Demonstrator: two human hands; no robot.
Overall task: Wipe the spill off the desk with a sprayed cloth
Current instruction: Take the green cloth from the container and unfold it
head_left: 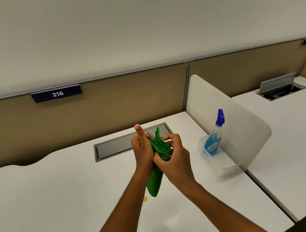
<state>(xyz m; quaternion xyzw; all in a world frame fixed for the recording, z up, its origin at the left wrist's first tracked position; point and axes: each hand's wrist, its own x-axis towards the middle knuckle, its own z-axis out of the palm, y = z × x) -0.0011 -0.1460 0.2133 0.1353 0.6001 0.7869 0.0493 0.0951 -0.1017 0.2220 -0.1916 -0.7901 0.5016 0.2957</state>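
Green cloth [157, 155] held up between both hands, spill not yet wiped.

Left hand [142, 148] and right hand [171, 157] each grasp the cloth above the white tabletop [51, 200], seemingly folding it. A small yellow spot [145, 198], likely the spill, sits on the tabletop just below the cloth's hanging end. The spray bottle [213, 136] stands untouched, well to the right. Whether the cloth is already sprayed cannot be told; wiping remains.
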